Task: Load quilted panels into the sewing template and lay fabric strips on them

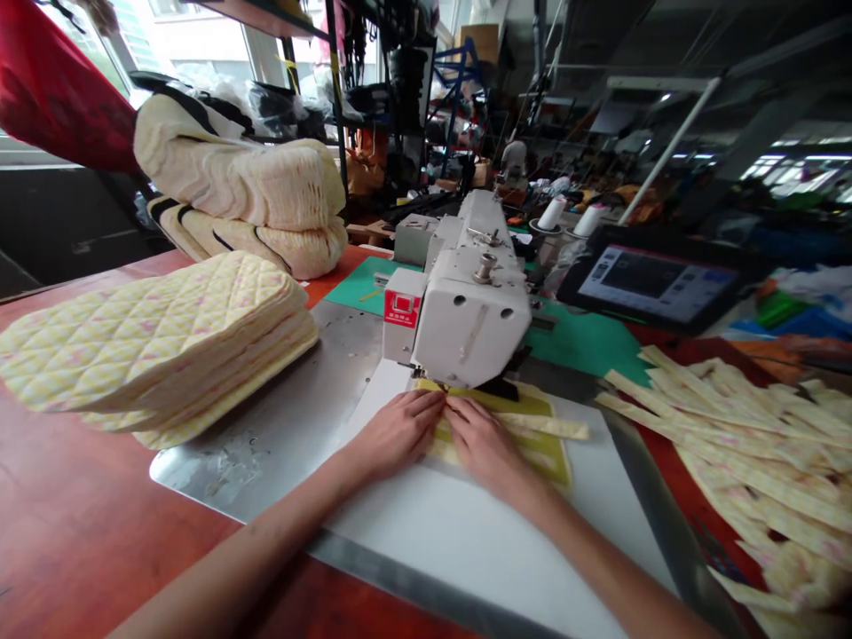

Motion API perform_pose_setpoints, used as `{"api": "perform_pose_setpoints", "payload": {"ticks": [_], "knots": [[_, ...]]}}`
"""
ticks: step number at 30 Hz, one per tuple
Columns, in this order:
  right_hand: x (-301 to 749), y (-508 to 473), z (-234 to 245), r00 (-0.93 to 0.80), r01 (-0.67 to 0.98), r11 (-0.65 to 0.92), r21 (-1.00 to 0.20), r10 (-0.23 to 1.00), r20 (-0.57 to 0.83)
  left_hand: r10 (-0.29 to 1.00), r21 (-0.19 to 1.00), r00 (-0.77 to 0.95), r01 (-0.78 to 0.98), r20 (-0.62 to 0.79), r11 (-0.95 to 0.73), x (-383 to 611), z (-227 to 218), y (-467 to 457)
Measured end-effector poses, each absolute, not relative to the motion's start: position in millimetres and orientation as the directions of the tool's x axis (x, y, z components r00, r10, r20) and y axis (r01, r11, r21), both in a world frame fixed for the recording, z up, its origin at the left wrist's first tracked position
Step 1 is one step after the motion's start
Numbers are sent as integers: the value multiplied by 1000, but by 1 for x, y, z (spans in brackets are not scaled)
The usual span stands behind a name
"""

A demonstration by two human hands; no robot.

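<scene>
My left hand point(399, 430) and my right hand point(483, 444) lie side by side on a yellow quilted fabric piece point(546, 448), fingers pressed flat on it just in front of the white sewing machine point(466, 302). The fingertips meet at the needle area, which the machine head hides. A pale fabric strip point(546, 426) lies across the yellow piece and sticks out to the right. The piece rests on a white board point(466, 524) set in the metal machine bed point(286, 417).
A stack of yellow quilted pads point(153, 346) sits on the red table at left, rolled cream fabric point(246, 195) behind it. Several pale strips point(759, 453) are heaped at right. A tablet screen point(656, 280) and thread cones point(552, 213) stand behind the machine.
</scene>
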State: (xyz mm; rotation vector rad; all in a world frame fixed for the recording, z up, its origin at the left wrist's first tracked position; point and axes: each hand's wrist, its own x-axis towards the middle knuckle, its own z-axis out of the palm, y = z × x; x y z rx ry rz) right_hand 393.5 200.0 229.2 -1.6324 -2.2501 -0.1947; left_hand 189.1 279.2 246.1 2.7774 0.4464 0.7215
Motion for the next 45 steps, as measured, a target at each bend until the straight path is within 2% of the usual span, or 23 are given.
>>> {"api": "perform_pose_setpoints", "payload": {"ticks": [2,8,13,20,28,34,40,45], "knots": [[396,199,229,-259,933,325,-155,905,339,330,285,838,220,435,-933,191,242,287],[409,199,223,-213,888,341,-310,900,380,416,259,804,332,424,-907,192,236,281],[414,191,224,-171,923,302,-237,876,451,457,231,801,395,387,-889,195,240,270],[412,188,219,-148,947,256,-192,882,447,450,203,804,402,389,-893,197,240,271],[420,185,217,-128,948,246,-201,874,468,457,244,798,388,393,-889,205,242,264],[429,190,217,-119,957,232,-176,862,492,453,206,785,404,421,-891,215,240,268],[427,202,222,-132,947,251,-200,871,473,450,232,764,385,463,-893,210,242,277],[415,204,220,-151,955,263,-136,828,539,474,249,754,403,455,-881,197,241,281]]}}
